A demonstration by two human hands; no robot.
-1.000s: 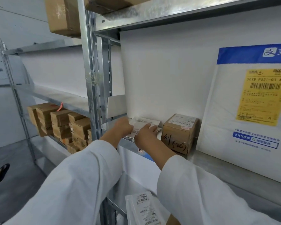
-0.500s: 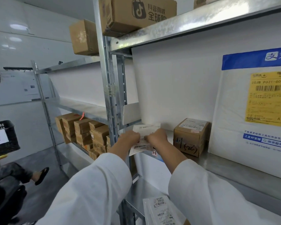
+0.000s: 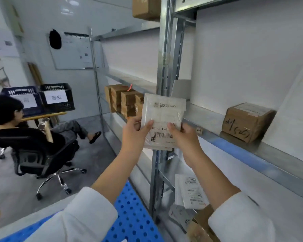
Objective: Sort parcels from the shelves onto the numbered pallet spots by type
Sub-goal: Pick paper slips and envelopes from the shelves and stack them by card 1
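A flat white mailer parcel with a barcode label is held upright in front of the shelf post. My left hand grips its lower left edge and my right hand grips its lower right edge. A small brown carton with handwriting sits on the metal shelf to the right. Below, on a lower shelf, lies another white mailer beside a brown box. A blue perforated pallet lies on the floor beneath my arms.
Stacked small brown cartons fill the far shelf bay. A seated person on a wheeled office chair is at the left. Two dark crates with paper labels stand on a table behind. A steel shelf post rises right behind the parcel.
Both hands have lifted the white mailer off the shelf and pulled it back toward me. My view has swung left, so the large white bag is out of sight.
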